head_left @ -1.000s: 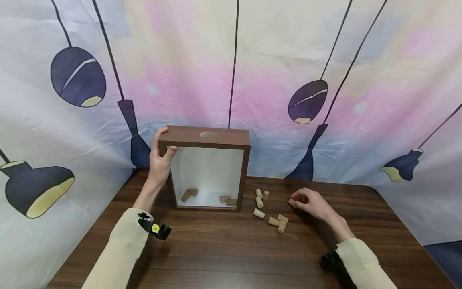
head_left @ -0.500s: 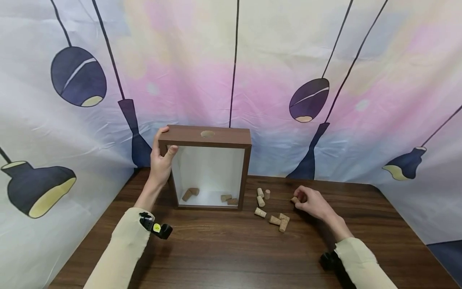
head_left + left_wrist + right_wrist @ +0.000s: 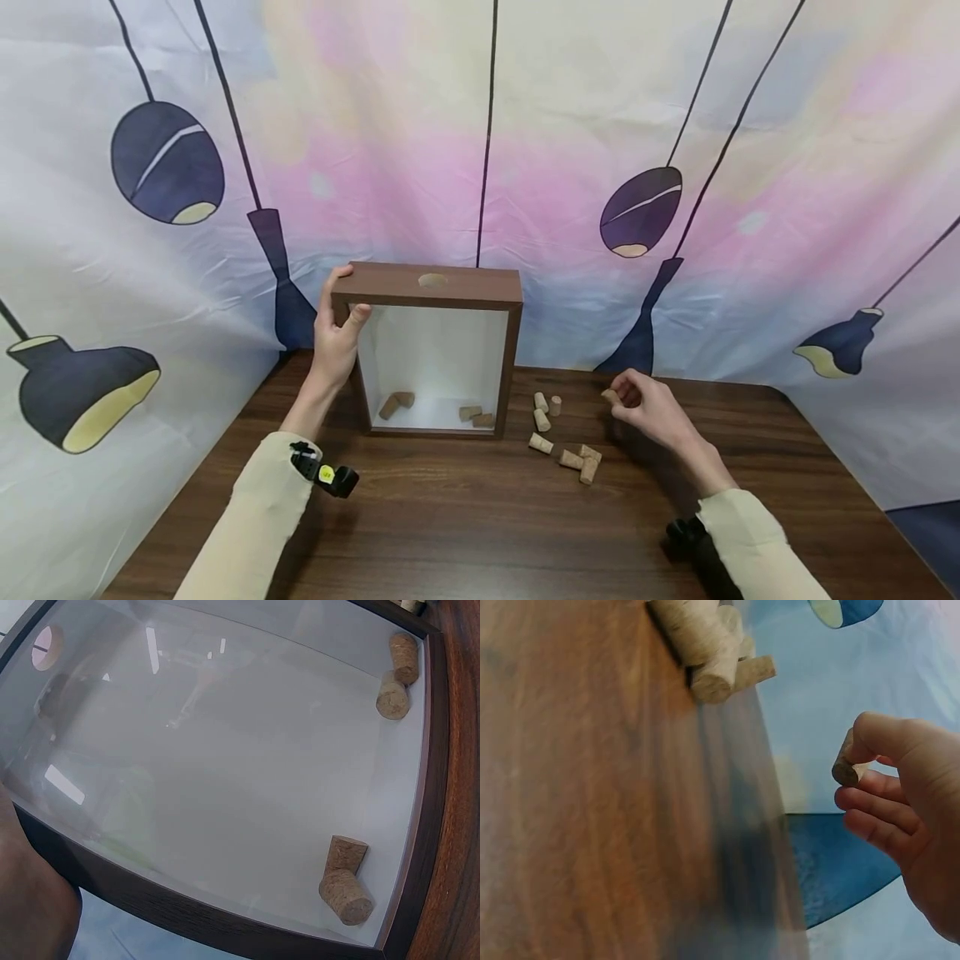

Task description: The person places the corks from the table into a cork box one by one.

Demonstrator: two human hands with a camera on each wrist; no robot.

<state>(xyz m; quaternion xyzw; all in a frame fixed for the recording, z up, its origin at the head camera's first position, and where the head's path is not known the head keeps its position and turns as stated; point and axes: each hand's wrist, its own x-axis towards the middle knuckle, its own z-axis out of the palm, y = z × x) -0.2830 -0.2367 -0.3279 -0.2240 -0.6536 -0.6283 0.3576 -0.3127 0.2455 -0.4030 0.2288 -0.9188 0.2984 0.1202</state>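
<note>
A brown wooden box frame [image 3: 431,287] with a clear front and a round hole in its top stands upright on the table. My left hand [image 3: 335,342] grips its upper left corner, thumb at the front. Inside, cork stoppers lie on the bottom in two pairs, one pair at the left [image 3: 396,403] and one at the right [image 3: 476,416]. My right hand [image 3: 651,410] pinches a cork stopper [image 3: 846,761] between thumb and finger, raised off the table. Left of that hand, several loose corks [image 3: 541,443] lie about; one cork [image 3: 555,406] stands on end.
The dark wooden table [image 3: 450,517] runs back to a hanging cloth [image 3: 555,192] printed with lamps, close behind the box. A black wrist camera [image 3: 322,471] is strapped at my left sleeve.
My right hand has lifted its cork off the table and risen slightly. The left hand and the box hold their place.
</note>
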